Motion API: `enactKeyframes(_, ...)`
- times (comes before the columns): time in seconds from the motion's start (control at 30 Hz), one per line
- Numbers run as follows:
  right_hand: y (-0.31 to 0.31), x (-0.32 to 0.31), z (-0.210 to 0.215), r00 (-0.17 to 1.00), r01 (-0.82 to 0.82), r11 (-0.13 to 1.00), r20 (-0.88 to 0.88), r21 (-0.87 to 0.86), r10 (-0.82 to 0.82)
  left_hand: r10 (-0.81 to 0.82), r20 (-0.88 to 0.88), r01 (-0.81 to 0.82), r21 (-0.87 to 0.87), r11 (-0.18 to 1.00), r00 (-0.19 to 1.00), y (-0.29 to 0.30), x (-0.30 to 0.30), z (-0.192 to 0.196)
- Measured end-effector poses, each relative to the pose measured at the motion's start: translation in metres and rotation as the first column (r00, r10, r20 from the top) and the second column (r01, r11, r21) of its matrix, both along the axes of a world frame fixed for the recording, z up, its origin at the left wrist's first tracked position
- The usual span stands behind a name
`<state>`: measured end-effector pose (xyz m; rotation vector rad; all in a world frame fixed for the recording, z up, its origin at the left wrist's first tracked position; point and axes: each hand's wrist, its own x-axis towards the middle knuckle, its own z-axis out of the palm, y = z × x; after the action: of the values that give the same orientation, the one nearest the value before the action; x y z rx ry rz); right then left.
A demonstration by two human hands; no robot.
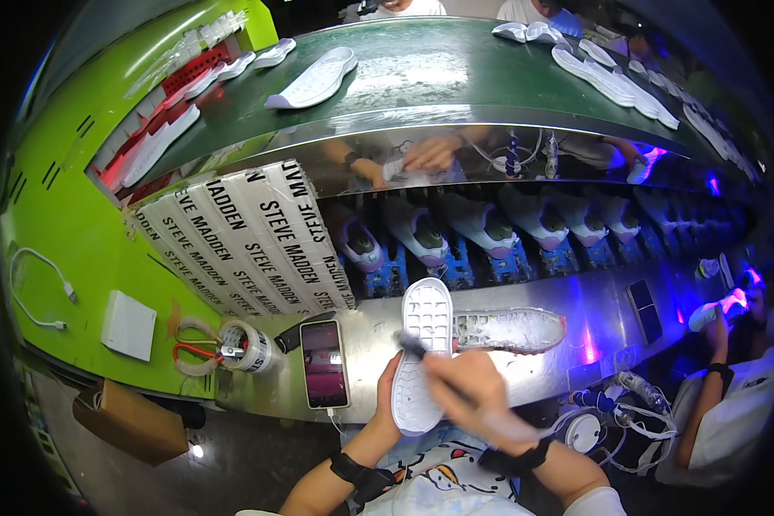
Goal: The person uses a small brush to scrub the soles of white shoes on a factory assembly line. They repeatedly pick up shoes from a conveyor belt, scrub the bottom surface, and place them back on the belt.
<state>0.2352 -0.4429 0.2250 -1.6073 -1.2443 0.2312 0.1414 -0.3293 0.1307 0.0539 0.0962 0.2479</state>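
A white shoe sole [427,314] with a gridded inner face stands lengthwise in my left hand [389,397], whose fingers wrap its left edge. My right hand [473,387] is closed around a dark-handled tool that looks like a brush [411,346]; its dark tip is over the middle of the sole. Motion smears the tool and that hand, so whether the tip touches cannot be told. Just right of the held sole, a second, greyish-white sole [512,330] lies on the metal bench [542,378].
Left stand a printed white carton [249,245], a phone [325,365], a tape roll [249,346] and red-handled scissors [199,351]. Shoe uppers [426,241] line a rack behind. More soles [318,79] ride a green belt [421,60]. At right, a co-worker's hand [715,331] holds a lit shoe part.
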Motion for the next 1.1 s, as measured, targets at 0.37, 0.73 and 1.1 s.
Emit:
enactKeyframes(0.37,-0.009,-0.015,0.001,0.850,-0.332,0.941,-0.453,-0.062,0.270,0.032,-0.045,-0.030,0.040,0.999,0.998,0.024,0.010,0.013)
enactKeyframes(0.73,-0.012,0.020,0.023,0.782,-0.551,0.832,-0.390,-0.069,0.486,-0.394,-0.038,0.395,0.166,0.904,0.918,0.052,0.014,0.033)
enactKeyframes(1.1,-0.036,0.039,0.033,0.816,-0.567,0.793,-0.289,-0.226,0.501,-0.176,-0.283,0.323,0.907,0.270,0.943,0.042,-0.014,0.109)
